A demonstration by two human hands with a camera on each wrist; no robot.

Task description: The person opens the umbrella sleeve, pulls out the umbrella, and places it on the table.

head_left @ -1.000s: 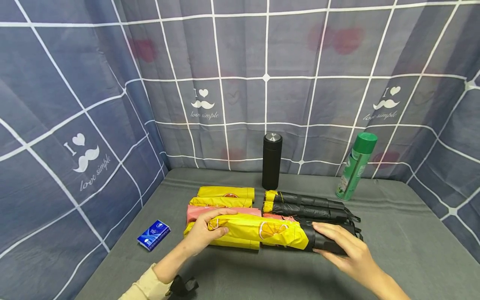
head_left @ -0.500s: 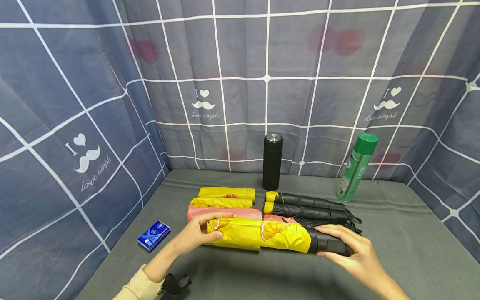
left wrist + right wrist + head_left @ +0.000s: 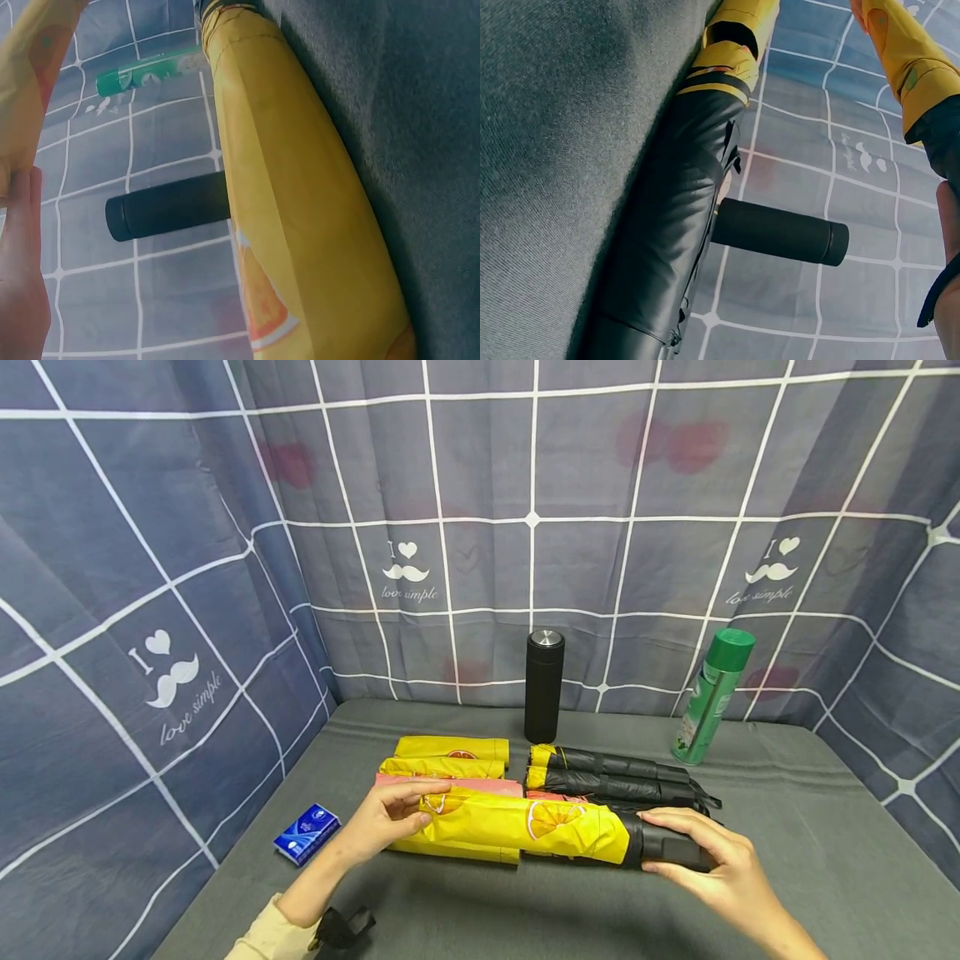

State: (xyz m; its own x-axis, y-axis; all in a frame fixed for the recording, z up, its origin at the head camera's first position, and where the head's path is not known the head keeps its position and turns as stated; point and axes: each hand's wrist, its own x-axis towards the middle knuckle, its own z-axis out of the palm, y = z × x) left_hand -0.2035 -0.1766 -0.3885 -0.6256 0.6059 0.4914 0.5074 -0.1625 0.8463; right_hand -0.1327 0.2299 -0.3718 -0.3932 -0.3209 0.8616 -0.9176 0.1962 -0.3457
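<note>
My left hand (image 3: 384,823) grips the left end of a folded umbrella (image 3: 517,822) in a yellow cover printed with orange slices. My right hand (image 3: 716,860) holds its black handle (image 3: 671,846) at the other end. In both wrist views this umbrella is apart from the row below it. Behind and beneath it lie yellow covers (image 3: 442,766) and a pink one (image 3: 491,787) on the left. Several black folded umbrellas (image 3: 622,785) lie side by side on the right, partly hidden. A black umbrella (image 3: 667,195) runs along the table in the right wrist view.
A black flask (image 3: 543,689) stands upright behind the row. At the back right is a green spray can (image 3: 711,697). A blue tissue pack (image 3: 307,835) lies at the left on the grey tabletop (image 3: 817,827). Checked curtains (image 3: 480,560) enclose the back and sides.
The held umbrella shifted slightly to the right and a little toward me, its handle end moving further right. My left hand first moved left, and both hands keep holding it.
</note>
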